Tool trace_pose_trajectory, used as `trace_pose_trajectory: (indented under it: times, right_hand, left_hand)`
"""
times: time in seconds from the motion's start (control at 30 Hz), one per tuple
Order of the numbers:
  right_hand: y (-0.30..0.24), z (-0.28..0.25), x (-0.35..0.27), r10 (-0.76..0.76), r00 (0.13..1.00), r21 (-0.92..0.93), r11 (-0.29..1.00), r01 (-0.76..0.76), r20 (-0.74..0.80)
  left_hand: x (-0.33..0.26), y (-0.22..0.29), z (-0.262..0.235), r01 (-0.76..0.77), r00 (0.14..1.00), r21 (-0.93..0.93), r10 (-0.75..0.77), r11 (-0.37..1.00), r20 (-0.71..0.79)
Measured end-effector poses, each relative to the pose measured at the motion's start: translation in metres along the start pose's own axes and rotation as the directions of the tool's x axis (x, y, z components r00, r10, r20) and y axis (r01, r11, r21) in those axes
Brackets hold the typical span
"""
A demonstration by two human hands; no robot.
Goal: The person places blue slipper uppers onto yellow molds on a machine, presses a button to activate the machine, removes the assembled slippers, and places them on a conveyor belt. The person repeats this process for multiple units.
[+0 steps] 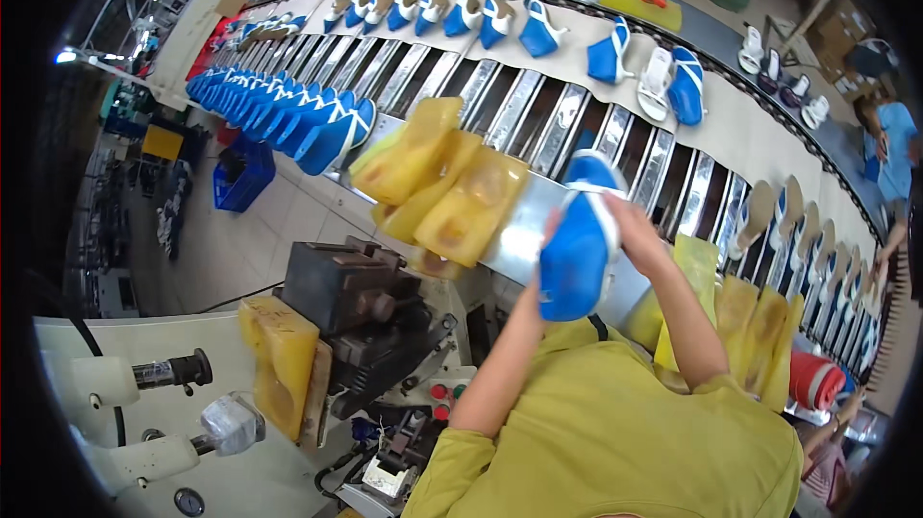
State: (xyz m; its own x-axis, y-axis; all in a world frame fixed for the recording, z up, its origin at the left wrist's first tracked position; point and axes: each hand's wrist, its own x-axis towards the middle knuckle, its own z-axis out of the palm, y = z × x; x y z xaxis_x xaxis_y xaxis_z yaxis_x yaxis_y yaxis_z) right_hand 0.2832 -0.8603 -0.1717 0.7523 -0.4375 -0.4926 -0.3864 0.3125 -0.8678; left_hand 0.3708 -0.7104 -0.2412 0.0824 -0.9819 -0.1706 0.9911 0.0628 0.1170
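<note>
A blue shoe last (572, 263) with white upper straps around it is held upright in front of my chest. My left hand (549, 230) grips its left side, and most of those fingers are hidden behind the last. On the other side, my right hand (635, 230) closes on the white strap edge near the top. Just left of my hands, several yellow translucent moulded blocks (471, 206) lie on the metal ledge (519, 239). Similar yellow blocks (735, 316) stand by my right forearm.
Beyond runs a roller conveyor (500, 114) with rows of blue lasts (279, 110) and sandals (657, 84). At lower left stands a machine with a black clamp head (356, 302) and a yellow block (281, 359). Another person (896, 148) is at far right.
</note>
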Motion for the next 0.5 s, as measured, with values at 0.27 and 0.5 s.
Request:
trace_pose_trajectory:
  times: [0.27, 0.5]
  right_hand:
    - [0.100, -0.022, 0.024, -0.362, 0.745, -0.810, -0.053, 0.584, 0.561]
    - [0.064, 0.003, 0.007, -0.370, 0.895, -0.758, 0.500, 0.418, 0.249]
  left_hand:
    - [-0.141, -0.002, 0.050, -0.174, 0.973, -0.094, 0.156, 0.980, -0.172]
    - [-0.186, -0.027, 0.092, -0.177, 0.769, 0.356, 0.355, 0.918, -0.532]
